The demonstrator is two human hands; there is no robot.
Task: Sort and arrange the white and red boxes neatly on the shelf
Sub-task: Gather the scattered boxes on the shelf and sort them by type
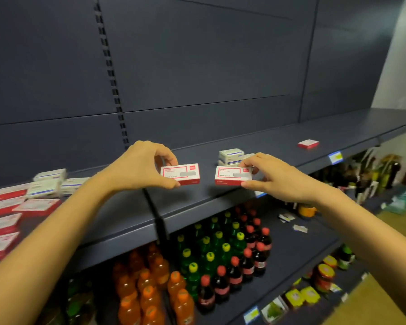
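head view: two small red-and-white boxes lie flat on the dark shelf (279, 146), long axes left to right, white label faces up, red fronts toward the camera. the left hand (141, 167) pinches the left box (180, 174); the right hand (270, 175) pinches the right box (232, 175).

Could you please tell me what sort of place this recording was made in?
Most likely a small shop: dark metal shelving with price tags on its edges, rows of soft drink bottles below, and red and white boxes laid out above.
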